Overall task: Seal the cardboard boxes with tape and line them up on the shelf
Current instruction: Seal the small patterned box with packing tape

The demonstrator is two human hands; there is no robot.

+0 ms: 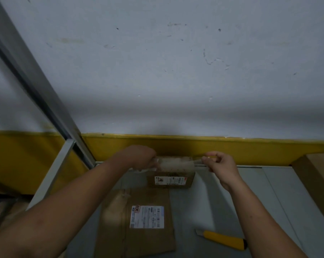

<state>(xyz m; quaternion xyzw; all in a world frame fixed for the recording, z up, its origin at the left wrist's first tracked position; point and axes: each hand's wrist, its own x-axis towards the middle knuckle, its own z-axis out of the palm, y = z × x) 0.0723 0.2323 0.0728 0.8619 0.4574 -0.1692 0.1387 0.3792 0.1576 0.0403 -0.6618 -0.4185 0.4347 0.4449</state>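
Between the two hands: a strip of clear tape [176, 162] is pulled taut, just above the far top edge of the small cardboard box [171, 180].
Right hand [220, 167]: thumb and forefinger pinch the strip's free end; the other fingers are loosely curled.
Left hand [141, 157]: fingers curl down over the strip's other end; whether a roll sits under them I cannot tell.
Under the grip: the small box sits at the back of the grey shelf [259, 202]; the strip does not look pressed down yet.
Nearer than the hands: a larger flat cardboard box [138, 220] with a label; its sealing is unclear.
Right of the right hand: a third cardboard box [315, 183] at the edge.
Beside the right forearm: a yellow utility knife [222, 239].
Progress: probably early; this seal is under way, and the lining up remains.
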